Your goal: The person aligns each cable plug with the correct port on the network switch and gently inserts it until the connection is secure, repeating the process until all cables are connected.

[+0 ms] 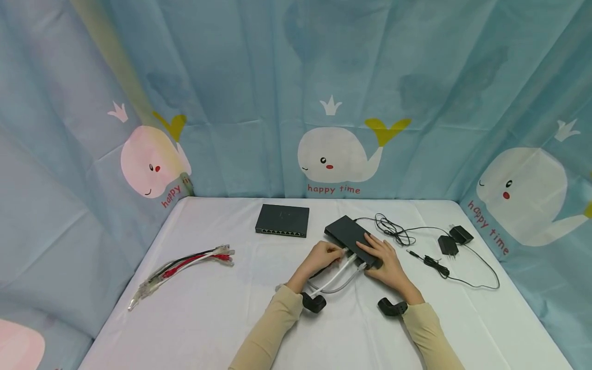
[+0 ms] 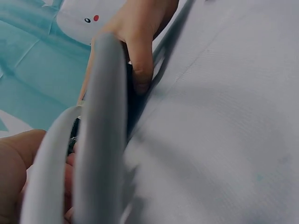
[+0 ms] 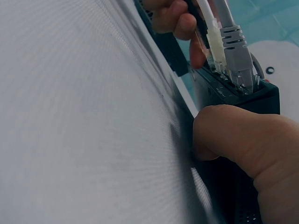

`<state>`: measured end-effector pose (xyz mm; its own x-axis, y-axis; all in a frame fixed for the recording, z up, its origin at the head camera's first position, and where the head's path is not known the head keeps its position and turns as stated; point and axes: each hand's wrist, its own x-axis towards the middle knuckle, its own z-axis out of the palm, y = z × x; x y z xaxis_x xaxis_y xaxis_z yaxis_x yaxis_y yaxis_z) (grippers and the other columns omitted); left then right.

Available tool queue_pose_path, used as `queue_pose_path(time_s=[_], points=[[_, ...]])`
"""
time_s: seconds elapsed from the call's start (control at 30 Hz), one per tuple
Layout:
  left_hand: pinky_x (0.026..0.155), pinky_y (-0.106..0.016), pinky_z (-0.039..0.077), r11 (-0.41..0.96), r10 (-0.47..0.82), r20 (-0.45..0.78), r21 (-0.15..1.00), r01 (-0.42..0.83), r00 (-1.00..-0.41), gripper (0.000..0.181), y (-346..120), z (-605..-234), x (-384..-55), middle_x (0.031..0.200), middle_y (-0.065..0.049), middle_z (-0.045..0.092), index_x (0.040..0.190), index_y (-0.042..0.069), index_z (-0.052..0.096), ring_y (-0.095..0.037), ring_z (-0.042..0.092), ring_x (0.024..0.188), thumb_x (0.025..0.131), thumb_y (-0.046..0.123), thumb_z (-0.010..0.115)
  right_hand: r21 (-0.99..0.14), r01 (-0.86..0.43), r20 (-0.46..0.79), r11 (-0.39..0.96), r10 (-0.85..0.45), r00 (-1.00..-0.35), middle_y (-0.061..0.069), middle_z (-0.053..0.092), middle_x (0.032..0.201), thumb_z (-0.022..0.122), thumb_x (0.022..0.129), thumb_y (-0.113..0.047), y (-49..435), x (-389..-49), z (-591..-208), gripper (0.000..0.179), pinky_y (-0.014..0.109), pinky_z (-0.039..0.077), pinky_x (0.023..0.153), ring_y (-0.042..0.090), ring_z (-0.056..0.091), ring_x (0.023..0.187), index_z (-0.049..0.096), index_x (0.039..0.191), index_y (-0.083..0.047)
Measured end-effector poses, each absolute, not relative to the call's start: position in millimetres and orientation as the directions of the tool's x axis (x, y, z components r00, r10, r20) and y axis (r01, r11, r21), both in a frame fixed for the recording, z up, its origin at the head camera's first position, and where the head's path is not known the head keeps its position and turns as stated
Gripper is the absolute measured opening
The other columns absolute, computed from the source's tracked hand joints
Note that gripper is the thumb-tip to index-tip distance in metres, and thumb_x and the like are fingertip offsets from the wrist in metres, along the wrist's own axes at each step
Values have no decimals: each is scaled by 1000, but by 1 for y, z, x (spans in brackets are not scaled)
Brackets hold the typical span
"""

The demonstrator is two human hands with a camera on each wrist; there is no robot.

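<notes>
A black network switch (image 1: 347, 231) lies at an angle on the table, tilted up at its port side. My right hand (image 1: 386, 262) grips its right end, fingers over the top and thumb around the edge; the thumb (image 3: 217, 133) shows in the right wrist view. A grey network cable (image 3: 236, 51) and a white network cable (image 3: 215, 42) sit in the ports. Beside them my left hand (image 1: 324, 257) pinches a black network cable (image 3: 197, 21) at the port row. How deep its plug sits cannot be told. In the left wrist view, blurred cables cover much of the left hand (image 2: 14, 163).
A second black switch (image 1: 282, 220) stands at the back middle. Several loose network cables (image 1: 185, 267) lie in a bundle on the left. On the right are black power adapters (image 1: 447, 245) and a coiled power cord (image 1: 393, 228). A whale-print curtain (image 1: 259, 103) surrounds the table.
</notes>
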<state>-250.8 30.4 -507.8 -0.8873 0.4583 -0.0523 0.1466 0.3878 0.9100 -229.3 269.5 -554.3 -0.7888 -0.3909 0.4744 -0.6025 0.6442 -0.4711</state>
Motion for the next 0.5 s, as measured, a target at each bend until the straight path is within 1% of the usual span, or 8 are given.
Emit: queue_pose_path(time_s=[0.2,0.27,0.43,0.5], points=[[52,-22,43,328,427,-87,943,64,-900,24,34,-511,-249,74,-10,67,92,4,72,-10,52,53,92,23,57,-484,-593,464,643,-386,-797,19,36,145,81,64,-12,269,-229,-553,72,65,12,102,43,29,132,54,131,-13],[52,-22,44,296,420,-102,955,29,-902,26,36,-513,-250,74,-10,66,91,3,72,-11,53,55,92,25,58,-490,-587,457,645,-383,-803,19,35,145,80,64,-11,269,-229,-552,71,65,12,103,45,29,131,54,131,-13],[51,-21,47,257,402,-155,965,-51,-902,30,40,-515,-254,71,-6,64,92,2,71,-9,53,53,91,30,60,-487,-582,455,651,-380,-805,18,35,145,81,64,-11,269,-228,-552,72,66,12,102,45,30,131,55,131,-14],[51,-21,47,254,393,-176,964,-78,-902,30,41,-517,-256,69,-3,63,93,2,71,-8,54,53,91,30,60,-487,-581,454,652,-379,-806,17,35,145,81,63,-10,269,-228,-552,72,66,12,102,46,30,130,55,131,-15]])
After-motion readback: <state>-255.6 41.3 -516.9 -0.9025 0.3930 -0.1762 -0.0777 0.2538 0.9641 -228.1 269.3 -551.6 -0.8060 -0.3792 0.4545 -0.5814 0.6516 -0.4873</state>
